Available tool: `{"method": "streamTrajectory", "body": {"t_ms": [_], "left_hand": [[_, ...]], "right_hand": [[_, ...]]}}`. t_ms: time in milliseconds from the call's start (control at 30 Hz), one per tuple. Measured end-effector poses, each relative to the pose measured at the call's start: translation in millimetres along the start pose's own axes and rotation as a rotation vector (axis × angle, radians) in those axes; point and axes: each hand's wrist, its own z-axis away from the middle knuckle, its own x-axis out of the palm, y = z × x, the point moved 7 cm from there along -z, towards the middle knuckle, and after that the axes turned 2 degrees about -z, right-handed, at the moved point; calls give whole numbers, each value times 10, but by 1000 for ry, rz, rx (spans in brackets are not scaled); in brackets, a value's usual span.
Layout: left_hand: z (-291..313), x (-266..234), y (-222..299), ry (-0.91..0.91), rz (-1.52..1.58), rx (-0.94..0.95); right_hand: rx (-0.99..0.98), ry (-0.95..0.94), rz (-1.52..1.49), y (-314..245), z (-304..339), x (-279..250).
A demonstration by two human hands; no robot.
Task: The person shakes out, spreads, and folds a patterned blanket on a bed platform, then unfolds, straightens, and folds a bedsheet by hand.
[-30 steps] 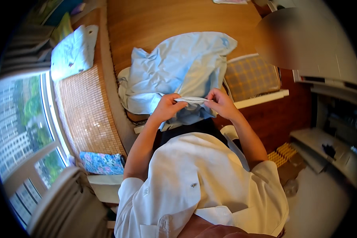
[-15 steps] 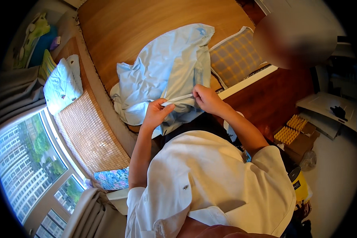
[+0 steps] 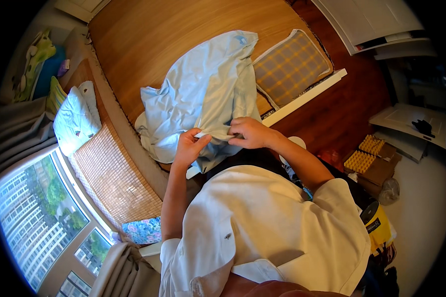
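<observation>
A crumpled light blue shirt (image 3: 198, 94) lies spread on a wooden platform (image 3: 148, 34). My left hand (image 3: 189, 147) pinches the shirt's near hem between thumb and fingers. My right hand (image 3: 250, 132) grips the same hem a little to the right, and the edge is stretched between both hands. I wear a white short-sleeved shirt (image 3: 267, 222) that fills the lower middle of the view.
A plaid cushion (image 3: 290, 67) lies right of the blue shirt. A woven mat (image 3: 111, 173) and a pale blue pillow (image 3: 73, 121) sit by the window (image 3: 29, 218) on the left. Cardboard boxes with yellow trays (image 3: 369, 158) stand on the floor at right.
The view has swung, so the platform and shirt sit more upright in the picture. Both hands keep hold of the hem, with the right hand drawn slightly closer to me.
</observation>
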Motion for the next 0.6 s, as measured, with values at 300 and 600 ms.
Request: {"method": "streamTrajectory", "body": {"t_ms": [300, 600], "left_hand": [[0, -16, -200, 24, 136, 9], [91, -91, -322, 139, 201, -10]], "right_hand": [[5, -236, 29, 13, -23, 205], [30, -326, 114, -35, -104, 332]]}}
